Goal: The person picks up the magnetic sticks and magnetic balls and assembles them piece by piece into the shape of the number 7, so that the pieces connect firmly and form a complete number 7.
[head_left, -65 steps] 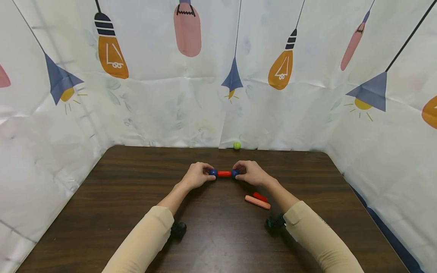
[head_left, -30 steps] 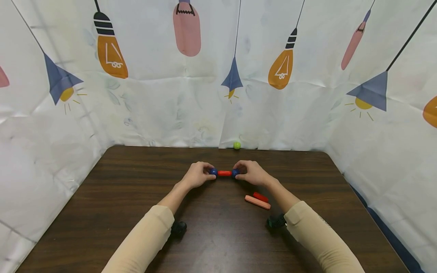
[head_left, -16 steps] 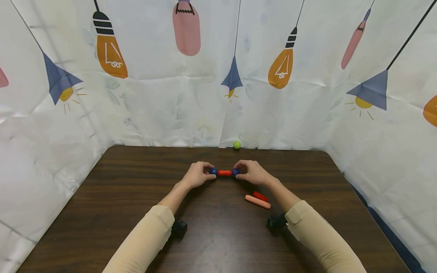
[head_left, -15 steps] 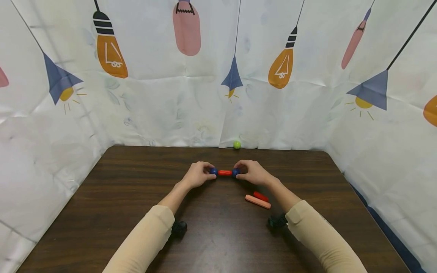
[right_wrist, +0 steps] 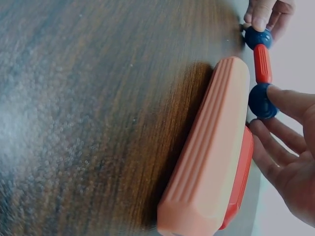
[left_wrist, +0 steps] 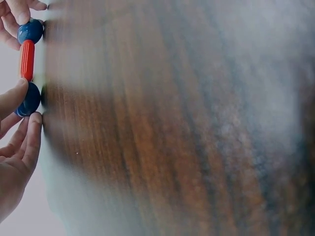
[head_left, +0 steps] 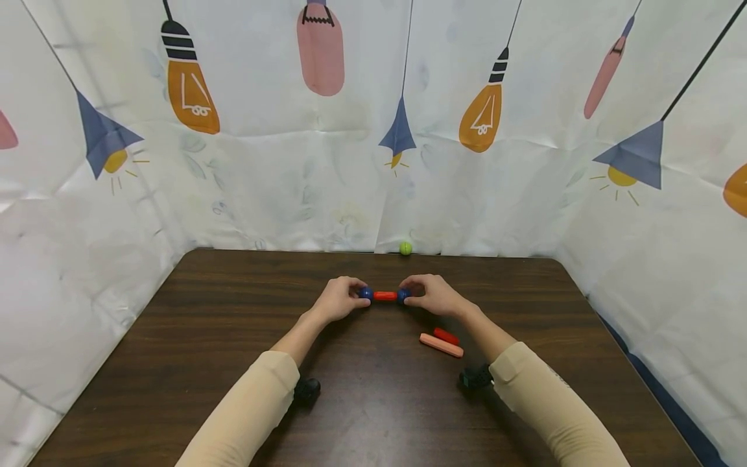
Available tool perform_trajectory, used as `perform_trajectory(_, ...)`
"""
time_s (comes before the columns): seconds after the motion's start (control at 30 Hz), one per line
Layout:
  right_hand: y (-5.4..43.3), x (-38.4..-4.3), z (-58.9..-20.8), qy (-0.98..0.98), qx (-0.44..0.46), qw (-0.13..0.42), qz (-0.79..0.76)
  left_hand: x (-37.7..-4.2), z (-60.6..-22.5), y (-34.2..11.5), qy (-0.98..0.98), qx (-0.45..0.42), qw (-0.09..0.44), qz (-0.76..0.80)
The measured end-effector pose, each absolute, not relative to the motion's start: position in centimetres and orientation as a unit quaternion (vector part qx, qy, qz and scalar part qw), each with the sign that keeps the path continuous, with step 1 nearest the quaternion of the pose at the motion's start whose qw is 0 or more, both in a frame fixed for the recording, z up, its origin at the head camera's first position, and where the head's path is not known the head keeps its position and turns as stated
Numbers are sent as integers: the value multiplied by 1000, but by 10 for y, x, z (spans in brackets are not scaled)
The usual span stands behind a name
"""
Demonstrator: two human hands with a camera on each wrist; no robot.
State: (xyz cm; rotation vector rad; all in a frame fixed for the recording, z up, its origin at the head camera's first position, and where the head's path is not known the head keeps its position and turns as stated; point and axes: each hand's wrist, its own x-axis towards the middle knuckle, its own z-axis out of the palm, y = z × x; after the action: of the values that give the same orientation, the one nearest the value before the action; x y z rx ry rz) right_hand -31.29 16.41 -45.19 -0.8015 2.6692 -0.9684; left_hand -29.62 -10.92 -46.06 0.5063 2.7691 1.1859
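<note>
A short red ridged rod [head_left: 384,296] joins two blue balls in one straight piece, held level over the far part of the table. My left hand [head_left: 338,299] pinches the left blue ball [head_left: 366,294] between thumb and fingers. On the other end, my right hand [head_left: 433,295] grips the right blue ball [head_left: 403,296] the same way. In the left wrist view the red rod [left_wrist: 27,60] meets both balls. The right wrist view shows thumb and fingers around the near blue ball [right_wrist: 262,101], with fingertips close to the table.
On the brown table [head_left: 245,311], a longer peach rod [head_left: 441,345] and a short red rod [head_left: 446,336] lie side by side near my right forearm. A small yellow-green ball [head_left: 405,248] sits at the far edge, against the printed curtain [head_left: 327,194].
Almost nothing differs: both hands keep their hold on the blue balls, and the joined piece stays in place. The view shifts very slightly.
</note>
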Motion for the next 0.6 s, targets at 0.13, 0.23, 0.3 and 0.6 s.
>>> perform_trajectory(0.13,165,-313,-453,901,-272,95,-325,-295,-461,-108,905,164,42,390)
perform_trajectory(0.23,165,-314,-454,901,-269,95,-326,-294,-462,-107,905,162,39,390)
perform_trajectory(0.3,165,-314,-454,901,-267,97,-327,-294,-462,-107,906,163,36,388)
perform_trajectory(0.6,165,-315,-449,896,-273,106,-335,-295,-461,-108,908,163,37,384)
